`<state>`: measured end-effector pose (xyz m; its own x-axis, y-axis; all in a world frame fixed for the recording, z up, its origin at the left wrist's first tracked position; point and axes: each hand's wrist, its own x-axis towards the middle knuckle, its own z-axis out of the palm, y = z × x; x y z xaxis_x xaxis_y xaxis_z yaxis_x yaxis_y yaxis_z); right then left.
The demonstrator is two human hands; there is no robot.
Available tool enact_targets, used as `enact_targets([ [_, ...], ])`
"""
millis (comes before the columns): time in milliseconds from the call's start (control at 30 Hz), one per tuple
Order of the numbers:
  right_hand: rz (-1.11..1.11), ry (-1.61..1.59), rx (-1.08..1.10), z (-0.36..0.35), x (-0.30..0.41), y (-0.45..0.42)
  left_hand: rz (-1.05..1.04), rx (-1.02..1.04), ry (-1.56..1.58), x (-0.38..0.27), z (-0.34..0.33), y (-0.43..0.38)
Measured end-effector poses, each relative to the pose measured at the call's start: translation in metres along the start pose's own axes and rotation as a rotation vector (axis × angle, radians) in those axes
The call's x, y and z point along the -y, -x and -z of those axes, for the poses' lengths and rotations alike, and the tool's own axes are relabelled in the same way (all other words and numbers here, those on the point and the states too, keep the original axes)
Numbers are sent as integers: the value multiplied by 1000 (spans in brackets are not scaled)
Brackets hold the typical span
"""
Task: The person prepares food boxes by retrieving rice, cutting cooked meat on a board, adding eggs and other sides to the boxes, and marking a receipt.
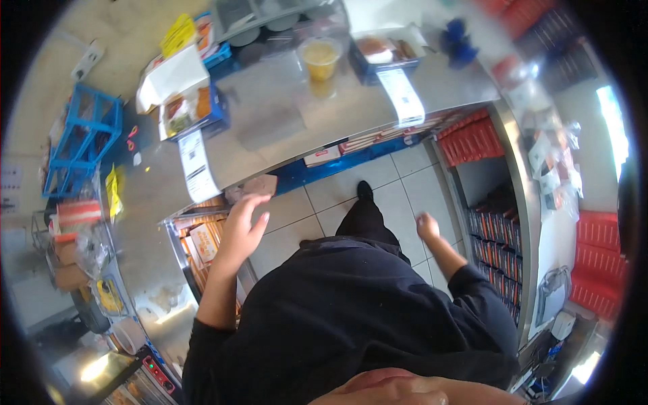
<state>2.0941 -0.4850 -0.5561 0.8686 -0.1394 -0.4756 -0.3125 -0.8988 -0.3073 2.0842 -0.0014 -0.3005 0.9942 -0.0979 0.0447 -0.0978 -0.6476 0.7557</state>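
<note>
My left hand (244, 230) is raised beside the front edge of a stainless steel counter (273, 121), fingers apart and holding nothing. Just beyond it, a printed paper slip (196, 164) hangs over the edge from an open blue food box (215, 109) with food inside. My right hand (428, 226) hangs over the tiled floor with its fingers curled; whether it holds something small cannot be told. Farther back on the counter stand a clear cup with yellow contents (321, 56) and a second open food box (387, 63), with another slip (402, 98) draped from it.
Blue wire racks (83, 139) stand at the left by the wall. Shelves under the counter hold orange-and-white folded boxes (203, 244). At right, a shelf unit (524, 202) carries stacks of red cartons (471, 139) and dark cartons (493, 253). Grey trays (263, 15) sit at the back.
</note>
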Motion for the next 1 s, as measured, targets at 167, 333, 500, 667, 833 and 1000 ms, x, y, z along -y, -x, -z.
enact_targets([
  [167, -596, -819, -24, -20, -80, -2, -122, 32, 204, -26, -97, -148],
  [333, -275, -1747, -79, 78, -82, -67, -344, -82, -277, -20, -194, -242],
  [500, 313, -1437, -159, 263, 58, -171, -386, -67, -348, -46, -228, -291],
  [667, 595, -860, 94, 281, 145, -222, -351, 42, -364, -53, -224, -300],
  [833, 654, -732, -31, 244, 218, -240, -322, 58, -341, -53, -221, -306],
  [1000, 751, -636, -146, 228, 226, -246, -292, 68, -342, -50, -223, -307],
])
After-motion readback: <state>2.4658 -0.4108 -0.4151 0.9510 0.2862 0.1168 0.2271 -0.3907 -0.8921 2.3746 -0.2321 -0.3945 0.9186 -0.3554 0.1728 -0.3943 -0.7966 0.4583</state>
